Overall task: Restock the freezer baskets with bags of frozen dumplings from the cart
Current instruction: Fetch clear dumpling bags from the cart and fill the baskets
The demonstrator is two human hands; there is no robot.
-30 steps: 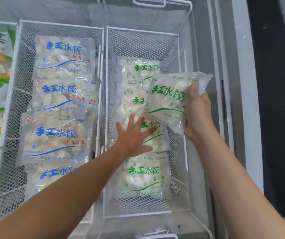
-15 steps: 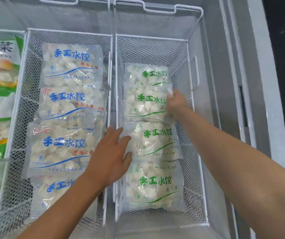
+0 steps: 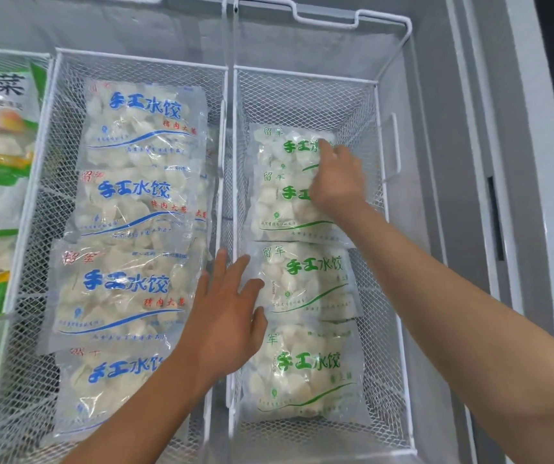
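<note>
Right wire basket (image 3: 390, 209): green-print dumpling bags (image 3: 305, 286) cover its floor — bare mesh only beyond the far bag and along the right wall.

bright, even, cool light falls from above with hardly any shadow. the plastic dumpling bags (image 3: 141, 128) show soft glare. wide-angle bending curves the edges; fine detail looks slightly soft.

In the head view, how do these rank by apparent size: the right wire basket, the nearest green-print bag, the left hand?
1. Right wire basket, clearly largest.
2. Nearest green-print bag.
3. Left hand, smallest, though it is closer to the camera, so this gap is unsure.
</note>
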